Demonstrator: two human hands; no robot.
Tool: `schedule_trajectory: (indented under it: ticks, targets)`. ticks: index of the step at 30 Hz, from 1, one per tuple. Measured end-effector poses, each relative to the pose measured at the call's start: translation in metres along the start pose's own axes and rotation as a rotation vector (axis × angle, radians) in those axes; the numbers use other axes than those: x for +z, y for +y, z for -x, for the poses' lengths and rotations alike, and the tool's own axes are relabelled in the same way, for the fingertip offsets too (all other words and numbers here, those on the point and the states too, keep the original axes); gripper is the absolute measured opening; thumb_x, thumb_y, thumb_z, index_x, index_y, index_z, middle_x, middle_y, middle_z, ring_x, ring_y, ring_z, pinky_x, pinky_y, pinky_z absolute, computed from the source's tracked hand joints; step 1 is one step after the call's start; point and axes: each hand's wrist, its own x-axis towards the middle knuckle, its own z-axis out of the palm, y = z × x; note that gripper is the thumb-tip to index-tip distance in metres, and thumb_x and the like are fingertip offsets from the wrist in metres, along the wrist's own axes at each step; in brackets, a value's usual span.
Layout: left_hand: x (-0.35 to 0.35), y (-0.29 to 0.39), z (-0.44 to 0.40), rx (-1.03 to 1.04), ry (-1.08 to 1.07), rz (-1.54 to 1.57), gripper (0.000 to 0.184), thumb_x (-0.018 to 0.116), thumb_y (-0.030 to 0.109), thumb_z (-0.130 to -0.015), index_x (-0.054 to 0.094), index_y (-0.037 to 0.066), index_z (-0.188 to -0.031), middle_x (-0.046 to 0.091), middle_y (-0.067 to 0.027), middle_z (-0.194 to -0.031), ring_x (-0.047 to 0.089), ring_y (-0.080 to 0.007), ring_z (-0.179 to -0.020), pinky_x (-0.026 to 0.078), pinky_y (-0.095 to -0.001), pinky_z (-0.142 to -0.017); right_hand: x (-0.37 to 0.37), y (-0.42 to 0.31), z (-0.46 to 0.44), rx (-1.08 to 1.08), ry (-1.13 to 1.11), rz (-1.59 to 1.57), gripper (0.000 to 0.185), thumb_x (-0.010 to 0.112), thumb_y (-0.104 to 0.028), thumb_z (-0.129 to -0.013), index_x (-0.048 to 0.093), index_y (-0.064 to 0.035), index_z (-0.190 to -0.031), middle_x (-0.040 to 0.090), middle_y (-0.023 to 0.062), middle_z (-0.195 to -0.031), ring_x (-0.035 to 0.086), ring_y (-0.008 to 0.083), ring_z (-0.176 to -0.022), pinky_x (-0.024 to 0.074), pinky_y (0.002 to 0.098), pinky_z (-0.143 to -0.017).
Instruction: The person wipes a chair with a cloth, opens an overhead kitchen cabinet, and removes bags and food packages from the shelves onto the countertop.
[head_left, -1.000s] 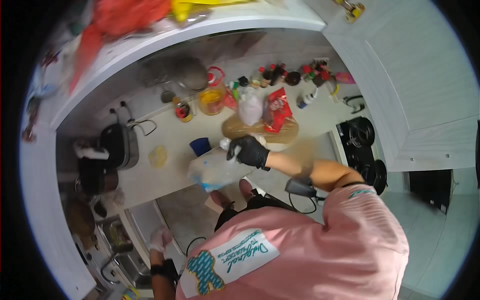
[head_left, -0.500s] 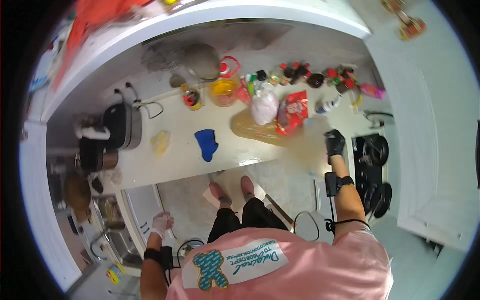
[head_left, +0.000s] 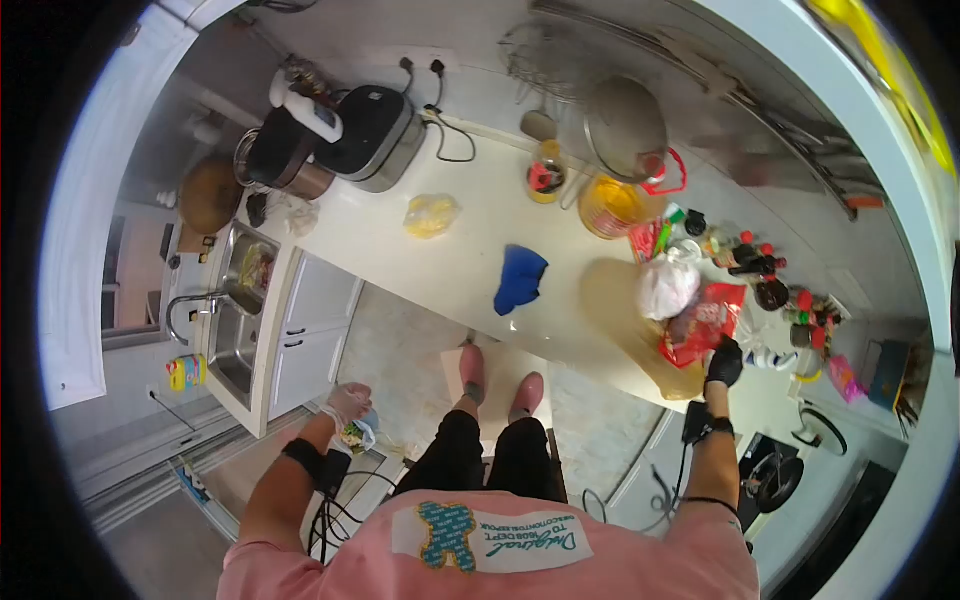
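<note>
My right hand [head_left: 724, 362], in a black glove, is at the lower right corner of a red packet [head_left: 703, 325], its fingers closed at the packet's edge. Beside that packet sits a knotted white plastic bag [head_left: 668, 288], and under both stretches a long yellowish-brown bag [head_left: 625, 320]. My left hand [head_left: 350, 402], in a thin clear glove, hangs off the counter, fingers loosely bent with nothing visible in them. Below it is a bag with green contents [head_left: 355, 434], partly hidden. A blue cloth [head_left: 521, 280] lies at the middle of the counter.
On the counter [head_left: 460, 270] stand a rice cooker [head_left: 372, 138], an oil jug [head_left: 610, 205] and several sauce bottles [head_left: 755, 262]. A small yellow bag [head_left: 430, 215] lies left of the cloth. Left is a sink [head_left: 233, 340]; right, a stove with a black pan [head_left: 778, 482].
My view has turned left, so the counter things appear farther right. My right hand has moved to the red packet's edge. The blurred pale shape beside that hand no longer shows.
</note>
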Motion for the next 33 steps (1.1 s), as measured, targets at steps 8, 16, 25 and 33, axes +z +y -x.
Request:
schedule_trajectory:
  ticks: [8,16,25,33]
  targets:
    - [-0.018,-0.104,-0.023,0.19,-0.191,-0.039,0.021,0.056,0.013,-0.076,0.053,0.004,-0.095,0.057,-0.0079,-0.079,0.056,-0.017,-0.06,0.046,-0.025,-0.052,0.133,-0.361,0.034,-0.6,-0.65,-0.183,0.037,0.053,-0.015,-0.072,0.053,-0.0126,-0.109,0.056,0.0133,-0.101,0.053,0.03,-0.093,0.0427,0.0395,-0.08]
    - [-0.045,-0.204,0.016,-0.311,0.148,0.564,0.028,0.052,0.02,-0.084,0.051,-0.001,-0.103,0.062,-0.0149,-0.08,0.061,-0.021,-0.064,0.049,-0.0293,-0.052,0.308,-0.566,0.082,-0.948,-0.61,0.038,0.057,0.042,-0.004,-0.078,0.028,-0.0217,-0.131,0.032,0.0173,-0.131,0.048,0.0303,-0.103,0.0413,0.0398,-0.083]
    - [-0.041,-0.25,0.023,-0.342,0.128,0.587,0.025,0.054,0.021,-0.084,0.052,0.0,-0.097,0.062,-0.0145,-0.075,0.06,-0.02,-0.057,0.049,-0.0291,-0.049,0.326,-0.511,0.11,-0.699,-0.715,-0.237,0.028,0.047,-0.008,-0.076,0.054,-0.018,-0.101,0.055,0.0139,-0.105,0.058,0.0315,-0.077,0.0455,0.0407,-0.069]
    - [-0.025,-0.139,-0.02,-0.071,0.014,0.352,0.029,0.052,0.024,-0.084,0.05,0.001,-0.101,0.061,-0.0142,-0.077,0.06,-0.0185,-0.061,0.048,-0.0282,-0.05,0.186,-0.328,0.044,-0.202,-0.286,-0.365,0.021,0.058,-0.021,-0.073,0.057,-0.0116,-0.091,0.061,0.0151,-0.084,0.059,0.0326,-0.08,0.0465,0.0412,-0.068]
